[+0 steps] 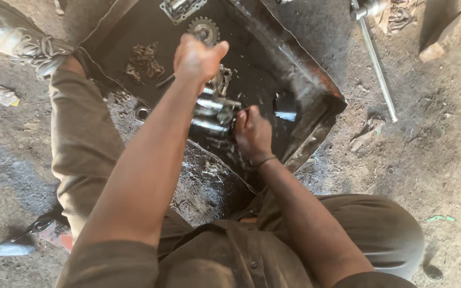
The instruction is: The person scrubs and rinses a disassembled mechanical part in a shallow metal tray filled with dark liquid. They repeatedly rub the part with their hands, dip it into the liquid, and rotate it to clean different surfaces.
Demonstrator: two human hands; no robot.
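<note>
Nearest the camera, olive-drab trouser knees frame a patch of oil-soaked dirt floor [444, 160]. Beyond them sits a shallow, blackened, rust-edged metal tray [316, 90]. Inside it, near its front edge, lies an oily silver metal shaft assembly [209, 114]. The right hand [252, 133] is closed on the assembly's end, while the left hand [198, 57] is clenched in a fist above it, its forearm hiding part of the piece. Farther back lie a small toothed steel gear [204, 29] and, outside the tray, a long grey steel rod [377, 66].
</note>
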